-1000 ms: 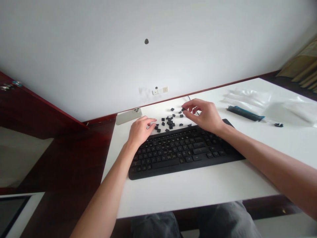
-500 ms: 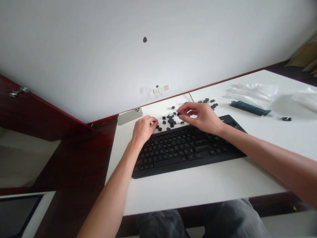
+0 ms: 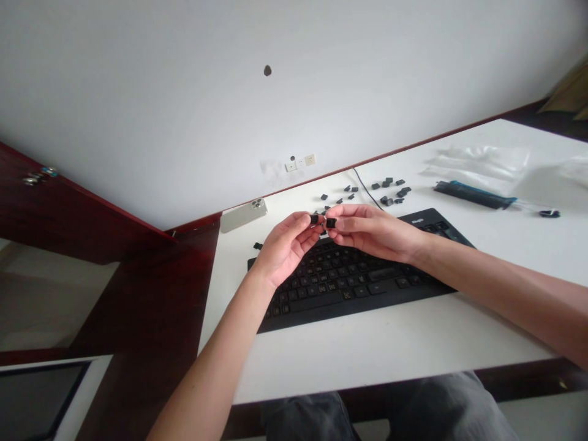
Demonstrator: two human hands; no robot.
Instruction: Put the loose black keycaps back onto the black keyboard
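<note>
Between thumb and fingers, my left hand (image 3: 288,244) pinches a small black keycap (image 3: 314,218). A second keycap (image 3: 331,223) is pinched in my right hand (image 3: 374,229). Both hands meet fingertip to fingertip above the far edge of a black keyboard (image 3: 316,301), the two caps side by side. Several key positions on the keyboard show bare, without caps. Loose black keycaps (image 3: 388,200) lie scattered on the white table behind the hands. Some of them are hidden by my fingers, and one loose cap (image 3: 258,245) shows left of my left hand.
A phone (image 3: 243,215) lies face down at the table's back left. To the right are a black and blue brush-like tool (image 3: 475,195) and a clear plastic bag (image 3: 478,162). A cable (image 3: 365,187) runs from the keyboard towards the wall. Wall sockets (image 3: 300,163) sit behind the table.
My hands have come together from apart. The left hand has moved right and now shows a keycap in its fingers; the right still holds its keycap. The view has shifted slightly.
</note>
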